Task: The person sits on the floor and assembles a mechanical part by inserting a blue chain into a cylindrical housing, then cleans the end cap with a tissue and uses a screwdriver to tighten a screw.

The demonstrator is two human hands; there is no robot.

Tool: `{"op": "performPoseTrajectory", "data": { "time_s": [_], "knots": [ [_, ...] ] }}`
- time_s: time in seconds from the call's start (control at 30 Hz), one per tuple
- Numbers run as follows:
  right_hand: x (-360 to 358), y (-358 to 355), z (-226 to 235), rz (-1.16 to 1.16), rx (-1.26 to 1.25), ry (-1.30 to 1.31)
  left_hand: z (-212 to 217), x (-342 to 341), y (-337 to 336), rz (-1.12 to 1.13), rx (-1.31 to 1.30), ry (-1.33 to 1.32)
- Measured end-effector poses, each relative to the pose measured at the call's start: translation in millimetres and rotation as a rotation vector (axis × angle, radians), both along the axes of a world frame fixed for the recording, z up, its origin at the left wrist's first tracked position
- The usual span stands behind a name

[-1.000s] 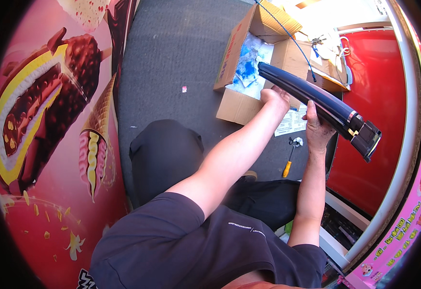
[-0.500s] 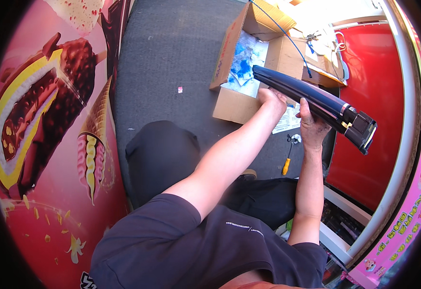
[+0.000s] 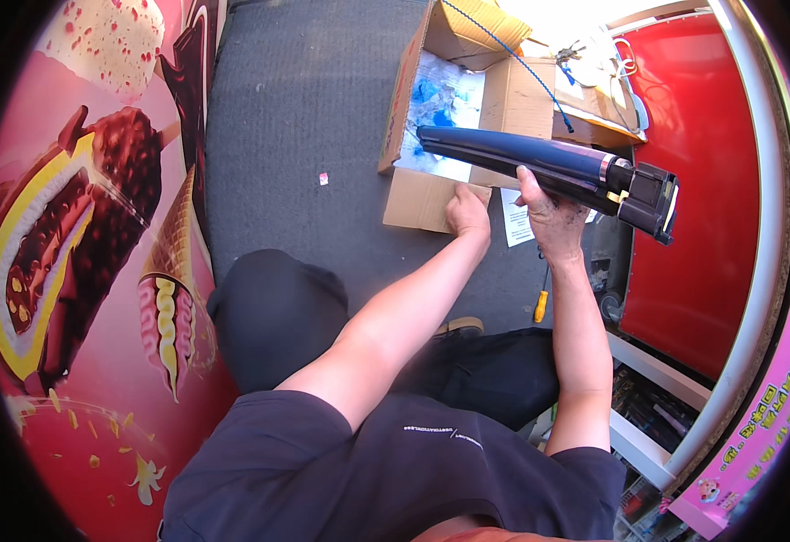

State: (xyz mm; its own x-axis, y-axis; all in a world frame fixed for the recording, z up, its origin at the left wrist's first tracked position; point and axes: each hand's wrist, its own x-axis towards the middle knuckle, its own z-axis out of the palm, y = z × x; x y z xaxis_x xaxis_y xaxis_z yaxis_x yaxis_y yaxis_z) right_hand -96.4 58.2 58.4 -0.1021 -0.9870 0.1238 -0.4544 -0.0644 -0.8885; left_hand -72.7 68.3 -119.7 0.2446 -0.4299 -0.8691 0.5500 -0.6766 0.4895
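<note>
A long printer drum unit (image 3: 514, 152), with a glossy dark-blue roller in a black frame, lies nearly level across the upper right. My right hand (image 3: 553, 217) grips it from below near its blocky right end, thumb up along the near side; smudges darken the fingers. Its left end hangs over an open cardboard box (image 3: 433, 200). My left hand (image 3: 469, 215) is closed in front of the box's near flap, apart from the unit. Whether its fingers hold anything is hidden. Inside the box lies white paper (image 3: 453, 99) stained with bright blue powder.
A yellow-handled screwdriver (image 3: 540, 305) lies on the dark floor beside a printed sheet (image 3: 516, 221). A blue cord (image 3: 512, 52) hangs over the box. A red panel (image 3: 693, 190) in a white frame stands at right, a pink ice-cream-printed panel (image 3: 97, 298) at left.
My left hand has come off the drum unit and moved down and left to the box flap. The right hand has shifted the unit left and turned it nearer level.
</note>
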Motion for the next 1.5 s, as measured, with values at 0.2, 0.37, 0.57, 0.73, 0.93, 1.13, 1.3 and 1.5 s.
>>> {"op": "performPoseTrajectory", "data": {
  "time_s": [0.2, 0.37, 0.57, 0.73, 0.93, 1.13, 1.3, 1.5],
  "knots": [
    [11, -5, -65, 0.109, 0.145, 0.084, -2, 11, 5, -0.067, -0.09, -0.042],
    [7, -5, -64, 0.09, -0.031, 0.12, -5, 11, 5, -0.078, -0.084, -0.055],
    [7, -5, -23, -0.014, 0.157, 0.002, -18, 1, 8, 0.014, -0.135, -0.017],
    [8, 0, -6, 0.031, 0.035, 0.051, -20, -1, 9, -0.024, -0.122, -0.047],
    [2, -1, 5, 0.011, -0.056, 0.112, -24, -5, 10, 0.025, -0.159, -0.063],
    [-18, 4, 18, -0.006, -0.071, 0.153, -21, -1, 10, -0.06, -0.095, -0.053],
    [-33, 15, -12, 0.053, 0.026, 0.234, -21, 2, 10, -0.067, -0.072, -0.049],
    [-51, 19, -46, 0.191, -0.22, 0.814, -31, -9, 11, 0.018, -0.209, -0.153]
  ]
}}
